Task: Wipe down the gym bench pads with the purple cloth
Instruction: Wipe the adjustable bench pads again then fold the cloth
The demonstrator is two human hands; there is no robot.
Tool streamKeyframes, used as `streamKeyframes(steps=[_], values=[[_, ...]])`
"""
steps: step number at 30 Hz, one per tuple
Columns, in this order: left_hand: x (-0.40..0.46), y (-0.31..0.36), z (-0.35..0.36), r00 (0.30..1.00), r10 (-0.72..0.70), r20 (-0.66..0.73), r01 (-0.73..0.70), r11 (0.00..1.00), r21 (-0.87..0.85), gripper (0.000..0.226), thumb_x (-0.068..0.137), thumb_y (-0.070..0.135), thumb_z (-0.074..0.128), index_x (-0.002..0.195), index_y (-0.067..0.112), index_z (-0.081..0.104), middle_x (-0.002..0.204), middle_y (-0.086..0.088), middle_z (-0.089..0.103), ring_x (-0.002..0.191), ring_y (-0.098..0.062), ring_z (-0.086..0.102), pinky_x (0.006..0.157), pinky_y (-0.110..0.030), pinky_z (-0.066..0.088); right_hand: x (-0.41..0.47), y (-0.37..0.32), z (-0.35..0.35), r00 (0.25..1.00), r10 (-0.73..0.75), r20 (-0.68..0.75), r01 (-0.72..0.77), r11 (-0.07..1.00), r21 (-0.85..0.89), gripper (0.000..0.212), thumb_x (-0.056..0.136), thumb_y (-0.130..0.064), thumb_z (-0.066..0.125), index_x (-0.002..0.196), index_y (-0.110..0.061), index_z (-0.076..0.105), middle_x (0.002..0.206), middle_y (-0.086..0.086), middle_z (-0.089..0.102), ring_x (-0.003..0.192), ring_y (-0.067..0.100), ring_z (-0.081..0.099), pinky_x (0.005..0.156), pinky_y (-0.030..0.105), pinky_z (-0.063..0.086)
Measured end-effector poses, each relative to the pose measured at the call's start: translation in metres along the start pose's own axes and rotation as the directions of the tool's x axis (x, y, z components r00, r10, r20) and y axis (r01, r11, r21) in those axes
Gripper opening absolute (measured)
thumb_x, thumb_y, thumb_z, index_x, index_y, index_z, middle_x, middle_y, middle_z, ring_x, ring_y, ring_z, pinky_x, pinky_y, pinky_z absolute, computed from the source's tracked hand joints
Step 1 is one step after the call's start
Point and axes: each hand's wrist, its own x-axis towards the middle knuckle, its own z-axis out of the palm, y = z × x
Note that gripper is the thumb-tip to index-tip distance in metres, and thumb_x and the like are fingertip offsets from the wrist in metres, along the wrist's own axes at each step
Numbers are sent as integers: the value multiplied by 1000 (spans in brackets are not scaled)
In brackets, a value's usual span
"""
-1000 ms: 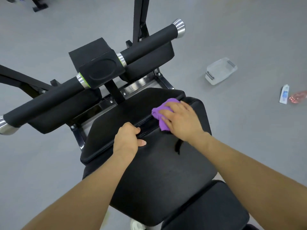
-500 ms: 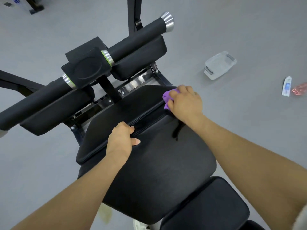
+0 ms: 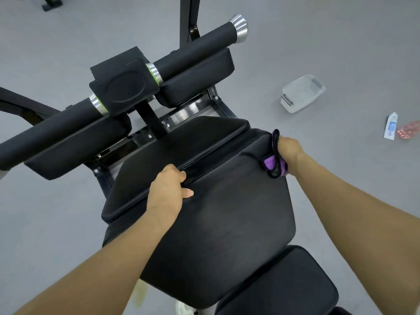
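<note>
Bench pads came first, biggest thing in shot: main pad [image 3: 227, 212] looked firm, vinyl-type cover, smooth and prob. a bit slick, fixed to the frame so it wouldn't shift under wiping pressure. No lifting needed, just bracing. Front pad [image 3: 177, 151] lay just beyond the left grip, split from the main pad by a seam/gap.

Black strap loop [image 3: 273, 153] hung at the pad corner, right against the right grip, partly over the cloth; likely to snag.

Purple cloth [image 3: 270, 163] was small, soft, light, limp, bunched up. Best held as a wad in the palm w/ fingers spread behind it, so pressure goes flat onto the vinyl. It sat at the main pad's far right edge, pressed against the side, mostly hidden.

Left hand [image 3: 167, 192] was clenched over the main pad's front edge at the seam, fingers tucked into the gap, thumb on top, forearm straight back toward the body.

Right hand [image 3: 288, 148] was down over the pad's side, wrist bent, grasping the cloth as far as could be judged; fingers themselves out of sight.
</note>
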Motion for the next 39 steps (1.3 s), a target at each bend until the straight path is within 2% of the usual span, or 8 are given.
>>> streamKeyframes(steps=[3, 7, 10, 14, 21, 24, 33, 39], values=[[5, 3, 0, 997, -73, 4, 73, 997, -7, 25, 89, 7, 60, 113, 7, 52, 65, 5, 50, 62, -9, 50, 84, -31, 46, -29, -22, 1, 974, -184, -131, 178, 982, -59, 36, 90, -32, 36, 111, -14, 59, 107, 7, 62, 93, 26, 57, 80, 39, 47], [2, 6, -4, 997, -77, 32, 78, 996, -40, 33, 88, 7, 61, 120, 4, 50, 63, 5, 51, 78, -17, 58, 77, -28, 45, -61, -31, 6, 846, -476, -238, 376, 851, -367, 30, 98, -27, 36, 115, -12, 56, 111, 13, 62, 104, 34, 56, 76, 32, 36], [-3, 6, -9, 996, -59, 71, 64, 996, -59, 37, 87, 9, 64, 120, 3, 50, 95, -12, 67, 93, -24, 64, 86, -31, 48, -79, -37, 18, 704, -697, -136, 504, 625, -596, 26, 94, -25, 47, 112, -9, 58, 109, 17, 63, 98, 38, 57, 77, 38, 41], [-18, -14, -12, 972, 223, 73, -231, 965, 121, 53, 83, 17, 69, 131, 8, 48, 129, -8, 55, 118, -27, 53, 94, -31, 41, -121, -37, 74, 583, -794, 169, 589, 271, -761, 21, 85, -16, 57, 103, -6, 60, 98, 15, 65, 91, 36, 60, 75, 39, 41], [-37, -86, -39, 910, 415, -8, -405, 892, 202, 46, 91, 32, 57, 135, 23, 46, 133, 4, 46, 121, -18, 45, 91, -37, 46, -182, -17, 133, 561, -800, 211, 653, 271, -707, 22, 87, -17, 56, 107, -10, 60, 91, 5, 63, 89, 26, 56, 76, 30, 35], [-45, -134, -56, 904, 424, -54, -407, 893, 194, 46, 92, 33, 54, 136, 20, 46, 132, 2, 46, 120, -19, 44, 93, -37, 45, -213, -3, 169, 476, -845, 244, 716, 211, -665, 19, 82, -10, 54, 96, -16, 65, 75, -3, 63, 83, 24, 56, 89, 30, 35], [-64, -236, -85, 939, 327, -109, -322, 945, 55, 45, 94, 29, 53, 136, 16, 45, 137, -1, 44, 119, -20, 50, 93, -31, 41, -293, 21, 259, 453, -837, 306, 798, 228, -558, 23, 85, -8, 52, 94, -23, 66, 82, -1, 66, 77, 23, 59, 58, 29, 42], [-63, -273, -96, 955, 280, -94, -276, 960, 57, 46, 93, 26, 54, 136, 16, 46, 136, -4, 45, 119, -24, 51, 97, -35, 42, -313, 33, 278, 404, -801, 441, 800, 76, -595, 23, 81, -3, 57, 96, -17, 67, 89, 4, 68, 89, 27, 61, 102, 33, 36]])
